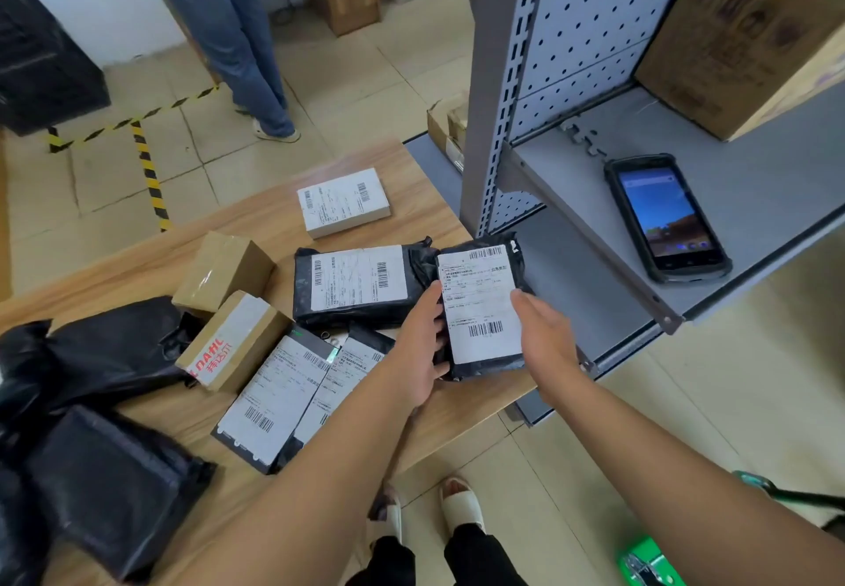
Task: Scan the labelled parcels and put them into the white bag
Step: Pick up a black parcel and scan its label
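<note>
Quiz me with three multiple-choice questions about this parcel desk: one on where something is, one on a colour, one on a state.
1. Where does the handheld scanner lie?
A) on the wooden table
B) on the grey shelf
C) on the floor

2. What colour is the wrapping of the parcel held between the left hand and right hand?
A) brown
B) white
C) black

3. The scanner's screen is:
A) lit
B) dark
C) covered by a box

Answers:
1 B: it rests flat on the shelf board.
2 C: black wrapping frames the parcel's white label.
3 A: the screen glows blue.
</note>
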`<state>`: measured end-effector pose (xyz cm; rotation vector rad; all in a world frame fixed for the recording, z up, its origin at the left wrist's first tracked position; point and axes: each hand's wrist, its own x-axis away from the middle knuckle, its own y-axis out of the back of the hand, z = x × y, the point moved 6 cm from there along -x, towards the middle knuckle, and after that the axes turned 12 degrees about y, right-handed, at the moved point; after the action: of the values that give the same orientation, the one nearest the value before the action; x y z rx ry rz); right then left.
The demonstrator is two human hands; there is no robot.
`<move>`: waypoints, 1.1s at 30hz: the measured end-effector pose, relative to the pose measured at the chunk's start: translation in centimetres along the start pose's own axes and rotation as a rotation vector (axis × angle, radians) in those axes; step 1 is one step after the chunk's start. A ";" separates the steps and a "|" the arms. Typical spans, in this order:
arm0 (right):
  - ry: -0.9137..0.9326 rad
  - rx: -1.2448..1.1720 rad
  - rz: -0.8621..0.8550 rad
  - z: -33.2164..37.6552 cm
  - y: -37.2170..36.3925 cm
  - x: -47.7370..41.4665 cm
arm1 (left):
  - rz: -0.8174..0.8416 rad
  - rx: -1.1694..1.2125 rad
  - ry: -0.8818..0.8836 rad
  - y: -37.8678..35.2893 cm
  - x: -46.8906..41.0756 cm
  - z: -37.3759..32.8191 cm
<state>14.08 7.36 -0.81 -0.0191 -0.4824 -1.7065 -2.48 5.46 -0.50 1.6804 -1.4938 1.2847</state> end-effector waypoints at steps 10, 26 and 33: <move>0.145 -0.029 0.323 4.7 -8.8 7.0 | -0.134 0.146 -0.114 13.0 5.3 3.1; 0.064 0.116 0.485 2.7 -16.6 12.1 | -0.207 0.240 -0.038 20.6 7.4 9.2; -0.006 0.160 0.474 2.2 -16.3 12.3 | -0.200 0.153 0.000 20.8 6.6 9.1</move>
<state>-4.42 -1.63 -0.30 -0.0210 -0.5668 -1.2018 -20.15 -10.27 -2.11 1.8742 -1.2186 1.3165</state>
